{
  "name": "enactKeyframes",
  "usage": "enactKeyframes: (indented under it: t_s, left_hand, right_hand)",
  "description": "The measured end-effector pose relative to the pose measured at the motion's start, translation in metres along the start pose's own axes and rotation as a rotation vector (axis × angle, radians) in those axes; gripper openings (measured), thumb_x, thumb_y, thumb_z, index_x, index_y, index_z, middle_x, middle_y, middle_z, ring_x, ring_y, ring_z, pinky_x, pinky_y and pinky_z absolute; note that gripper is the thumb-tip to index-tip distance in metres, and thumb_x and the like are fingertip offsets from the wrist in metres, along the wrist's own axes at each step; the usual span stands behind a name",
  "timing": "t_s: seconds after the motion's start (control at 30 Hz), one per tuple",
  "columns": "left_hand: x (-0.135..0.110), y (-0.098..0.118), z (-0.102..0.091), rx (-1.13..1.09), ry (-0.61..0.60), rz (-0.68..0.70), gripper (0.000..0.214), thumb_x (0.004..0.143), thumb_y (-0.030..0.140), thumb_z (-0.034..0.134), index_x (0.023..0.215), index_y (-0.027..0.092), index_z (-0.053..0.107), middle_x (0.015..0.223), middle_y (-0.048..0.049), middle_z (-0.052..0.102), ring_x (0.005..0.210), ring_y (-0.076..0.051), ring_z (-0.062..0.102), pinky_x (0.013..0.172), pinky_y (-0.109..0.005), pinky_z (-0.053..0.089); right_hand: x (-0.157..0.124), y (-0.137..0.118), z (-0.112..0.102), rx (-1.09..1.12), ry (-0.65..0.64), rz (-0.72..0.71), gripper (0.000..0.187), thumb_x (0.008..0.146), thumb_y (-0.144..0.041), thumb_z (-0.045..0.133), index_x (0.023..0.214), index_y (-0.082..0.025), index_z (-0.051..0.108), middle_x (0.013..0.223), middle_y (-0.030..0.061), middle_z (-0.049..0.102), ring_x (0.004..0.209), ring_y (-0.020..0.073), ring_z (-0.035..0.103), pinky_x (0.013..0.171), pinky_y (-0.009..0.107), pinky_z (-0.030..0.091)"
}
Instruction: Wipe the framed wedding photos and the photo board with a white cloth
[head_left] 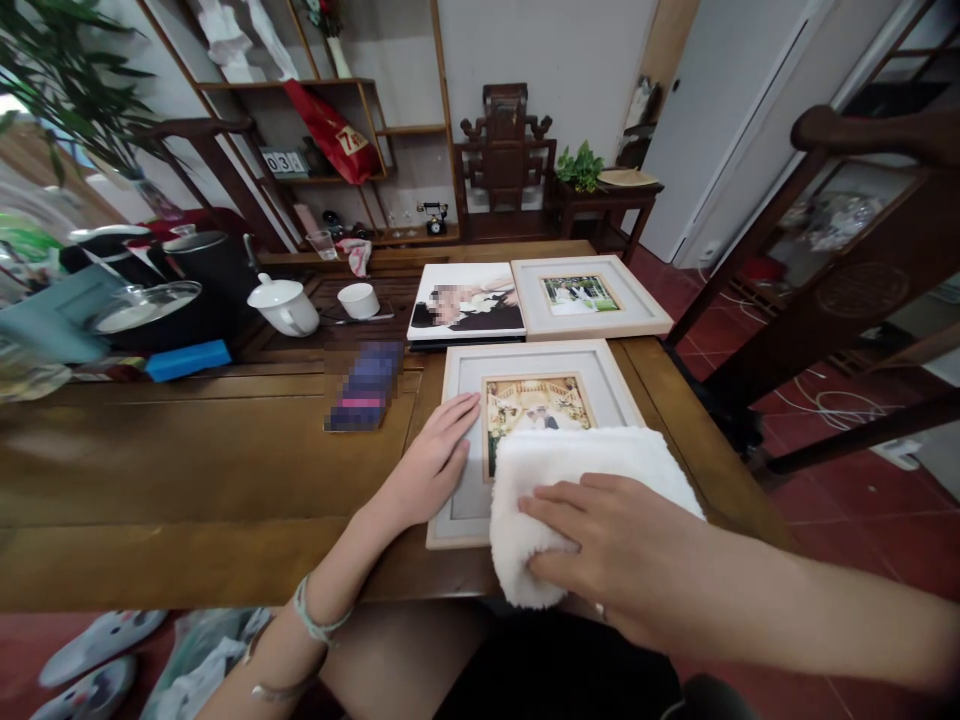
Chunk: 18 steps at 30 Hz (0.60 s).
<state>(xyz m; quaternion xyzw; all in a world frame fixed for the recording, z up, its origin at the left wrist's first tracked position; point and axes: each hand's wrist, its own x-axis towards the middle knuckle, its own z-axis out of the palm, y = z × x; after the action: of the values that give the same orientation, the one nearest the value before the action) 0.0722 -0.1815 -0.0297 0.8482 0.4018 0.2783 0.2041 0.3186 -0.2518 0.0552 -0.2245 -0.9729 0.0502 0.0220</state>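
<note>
Right hand [630,550] holds white cloth [577,458] (fluffy) over framed photo [529,402].

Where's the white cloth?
In the head view, the white cloth is right of centre, under the right hand, covering part of the near picture frame.

Two hands [439,460], one cloth [600,455], three photos [536,405], two frames [525,348]; one lidded cup [286,307], one white bowl [358,300], one blue block [187,360], one telephone [435,218], two slippers [101,642].
</note>
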Motion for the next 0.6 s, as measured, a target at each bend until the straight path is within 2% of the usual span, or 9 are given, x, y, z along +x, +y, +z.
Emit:
enactKeyframes:
  t_s: [0.1, 0.27, 0.4, 0.47, 0.53, 0.6]
  left_hand:
    - [0.001, 0.0, 0.0, -0.004, 0.005, 0.002, 0.046, 0.098, 0.021, 0.034, 0.143, 0.019, 0.041, 0.15, -0.0111, 0.04, 0.141, -0.025, 0.03, 0.117, -0.053, 0.024]
    - [0.001, 0.002, -0.001, -0.013, -0.003, 0.003, 0.046, 0.098, 0.022, 0.033, 0.143, 0.018, 0.041, 0.149, -0.0119, 0.04, 0.141, -0.025, 0.031, 0.117, -0.053, 0.024]
    - [0.001, 0.004, -0.003, -0.029, -0.004, -0.004, 0.046, 0.098, 0.022, 0.033, 0.143, 0.02, 0.041, 0.15, -0.0107, 0.039, 0.141, -0.025, 0.03, 0.117, -0.053, 0.024]
    - [0.0, 0.004, -0.003, -0.037, -0.003, -0.011, 0.046, 0.098, 0.022, 0.034, 0.143, 0.022, 0.041, 0.15, -0.0095, 0.039, 0.141, -0.025, 0.03, 0.118, -0.053, 0.024]
    - [0.0, 0.004, -0.003, -0.039, -0.001, -0.015, 0.046, 0.098, 0.022, 0.034, 0.143, 0.022, 0.041, 0.15, -0.009, 0.039, 0.142, -0.024, 0.03, 0.118, -0.052, 0.024]
    - [0.0, 0.003, -0.002, -0.037, -0.001, -0.015, 0.046, 0.098, 0.022, 0.034, 0.143, 0.023, 0.041, 0.151, -0.0089, 0.039, 0.142, -0.025, 0.029, 0.117, -0.053, 0.023]
  right_hand:
    - [0.008, 0.011, 0.012, -0.039, 0.028, 0.062, 0.03, 0.074, -0.012, 0.06, 0.102, -0.023, 0.059, 0.117, 0.0108, 0.061, 0.101, 0.0264, 0.057, 0.079, 0.038, 0.044]
    - [0.016, 0.067, 0.03, -0.227, 0.108, 0.222, 0.043, 0.072, -0.002, 0.053, 0.112, -0.018, 0.057, 0.13, 0.0166, 0.053, 0.12, 0.0309, 0.048, 0.093, 0.045, 0.039]
    - [0.016, 0.117, 0.028, -0.344, 0.173, 0.38, 0.049, 0.073, 0.0, 0.051, 0.119, -0.015, 0.055, 0.133, 0.0197, 0.05, 0.128, 0.034, 0.041, 0.103, 0.052, 0.028]
    - [0.02, 0.136, 0.025, -0.373, 0.206, 0.475, 0.047, 0.074, -0.002, 0.05, 0.12, -0.013, 0.054, 0.131, 0.0206, 0.051, 0.127, 0.0353, 0.041, 0.103, 0.052, 0.028]
    - [0.025, 0.146, 0.022, -0.366, 0.218, 0.522, 0.045, 0.075, -0.003, 0.049, 0.119, -0.013, 0.054, 0.13, 0.02, 0.052, 0.125, 0.0356, 0.042, 0.1, 0.05, 0.031]
    - [0.031, 0.145, 0.022, -0.336, 0.206, 0.501, 0.044, 0.076, -0.004, 0.048, 0.119, -0.014, 0.055, 0.13, 0.0185, 0.053, 0.124, 0.0352, 0.043, 0.096, 0.048, 0.034]
